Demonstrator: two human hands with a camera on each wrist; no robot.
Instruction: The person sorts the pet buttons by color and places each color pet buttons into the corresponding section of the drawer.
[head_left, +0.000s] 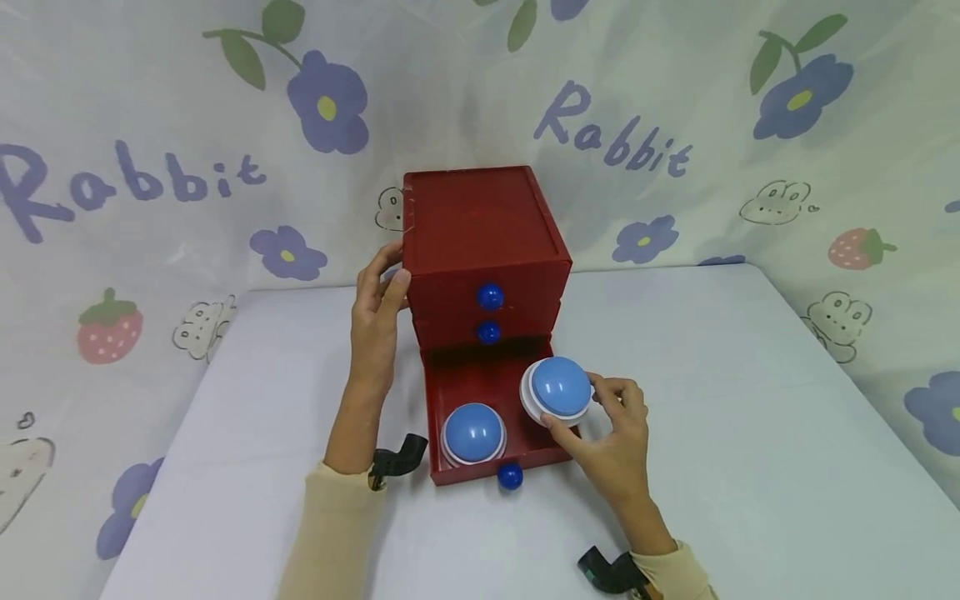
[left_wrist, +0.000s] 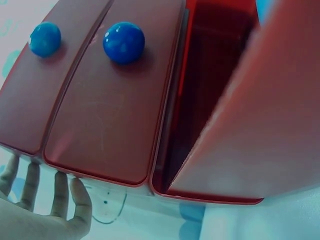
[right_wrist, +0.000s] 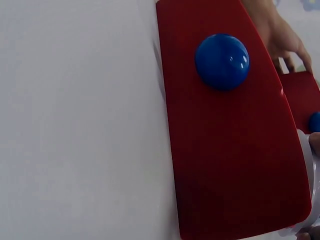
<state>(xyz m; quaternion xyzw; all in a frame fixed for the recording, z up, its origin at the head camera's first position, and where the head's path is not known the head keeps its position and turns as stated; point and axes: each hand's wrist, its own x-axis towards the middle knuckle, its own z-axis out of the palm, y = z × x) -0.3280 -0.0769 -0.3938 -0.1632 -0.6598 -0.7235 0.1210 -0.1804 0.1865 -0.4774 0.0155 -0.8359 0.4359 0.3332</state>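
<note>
A red drawer box with blue round knobs stands on the table, its bottom drawer pulled out. My left hand rests against the box's left side, fingers spread along the wall in the left wrist view. Inside the drawer, at the front left, sits a push-button light with a blue dome and white rim. A second blue-domed push-button light is gripped by my right hand, thumb at its front and fingers at its right side, tilted over the drawer's right edge. In the right wrist view it is mostly cut off.
The two upper drawers, with knobs, are closed. A white cloth covers the table on both sides of the box. Behind hangs a curtain printed with flowers and rabbits. Black wrist camera mounts stick out from both wrists.
</note>
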